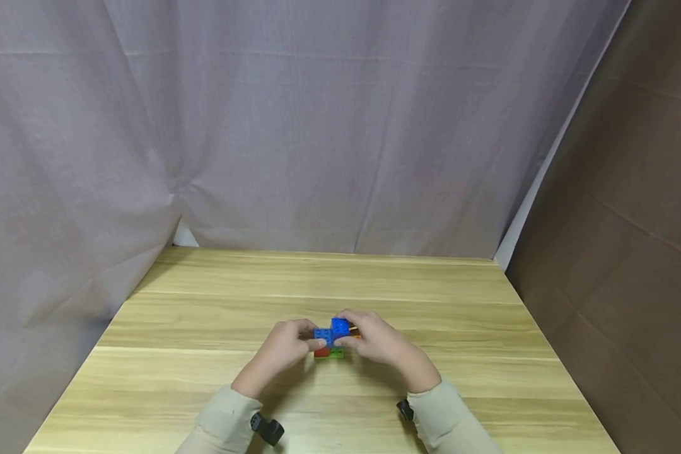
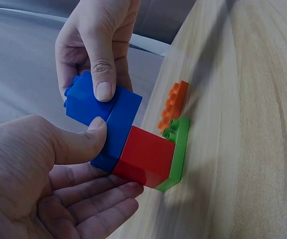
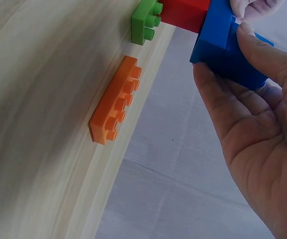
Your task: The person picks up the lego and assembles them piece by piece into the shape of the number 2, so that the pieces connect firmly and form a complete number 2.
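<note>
A small stack of toy building bricks stands at the middle of the table. At its base is a green brick [image 2: 180,154], with a red brick [image 2: 145,154] on one part of it and bare studs beside that. A long, flat blue brick [image 2: 123,117] lies over the red one. Above it sits a taller blue brick [image 2: 86,97]. My left hand [image 1: 284,343] holds the flat blue brick, thumb on the near side and fingers behind. With thumb and fingers, my right hand [image 1: 377,339] grips the taller blue brick from the other side.
An orange studded brick [image 3: 113,102] lies on the wooden table [image 1: 232,309], on the right-hand side of the stack. Grey curtains [image 1: 318,157] hang behind the table, and a brown cloth [image 1: 630,221] hangs to the right.
</note>
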Available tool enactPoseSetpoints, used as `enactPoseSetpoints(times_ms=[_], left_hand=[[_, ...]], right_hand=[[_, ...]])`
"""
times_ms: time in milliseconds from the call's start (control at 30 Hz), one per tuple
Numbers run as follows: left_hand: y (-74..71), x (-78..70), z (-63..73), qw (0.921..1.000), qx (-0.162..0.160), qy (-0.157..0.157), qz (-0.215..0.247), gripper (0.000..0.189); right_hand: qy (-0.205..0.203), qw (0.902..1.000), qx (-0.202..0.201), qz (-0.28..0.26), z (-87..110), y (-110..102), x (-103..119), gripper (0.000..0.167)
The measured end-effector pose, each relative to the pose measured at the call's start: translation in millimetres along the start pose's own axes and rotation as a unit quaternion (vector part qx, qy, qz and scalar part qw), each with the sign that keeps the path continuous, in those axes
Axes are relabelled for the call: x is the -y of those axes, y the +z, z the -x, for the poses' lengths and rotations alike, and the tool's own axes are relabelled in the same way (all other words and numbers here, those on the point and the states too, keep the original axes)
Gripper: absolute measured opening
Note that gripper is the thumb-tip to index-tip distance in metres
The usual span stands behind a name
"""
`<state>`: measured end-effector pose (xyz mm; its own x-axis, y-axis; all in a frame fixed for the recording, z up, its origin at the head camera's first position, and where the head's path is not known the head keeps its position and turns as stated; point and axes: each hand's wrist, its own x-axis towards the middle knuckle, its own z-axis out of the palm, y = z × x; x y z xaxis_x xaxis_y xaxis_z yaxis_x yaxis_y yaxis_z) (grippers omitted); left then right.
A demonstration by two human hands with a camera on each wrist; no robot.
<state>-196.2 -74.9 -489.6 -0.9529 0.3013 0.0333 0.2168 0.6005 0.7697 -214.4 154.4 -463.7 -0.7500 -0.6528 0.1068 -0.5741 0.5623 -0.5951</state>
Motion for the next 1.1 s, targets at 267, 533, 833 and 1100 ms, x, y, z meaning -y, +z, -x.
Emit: enactPoseSetpoints(times_ms=[267, 533, 833, 1100], left_hand=[[-0.3, 1.0, 0.0, 1.0, 0.002, 0.002, -0.006, 0.024], [0.1, 1.0, -0.1, 1.0, -0.001, 0.003, -0.007, 0.024], [-1.0, -2.3, 0.9, 1.0, 0.0, -0.008, -0.004, 0.022], [-0.5, -2.6, 0.2, 0.9999, 0.001, -0.008, -0.007, 0.023]], right_hand=[[-0.003, 0.9998, -0.001, 0.019, -0.5, -0.2, 2.9, 0.033], [-0.006, 0.9995, 0.003, 0.032, -0.5, -0.5, 4.5, 0.034], [-0.008, 0.9991, 0.0, 0.042, -0.5, -0.8, 5.3, 0.032], [-0.007, 0.9985, 0.0, 0.054, -0.1, -1.7, 5.6, 0.035]])
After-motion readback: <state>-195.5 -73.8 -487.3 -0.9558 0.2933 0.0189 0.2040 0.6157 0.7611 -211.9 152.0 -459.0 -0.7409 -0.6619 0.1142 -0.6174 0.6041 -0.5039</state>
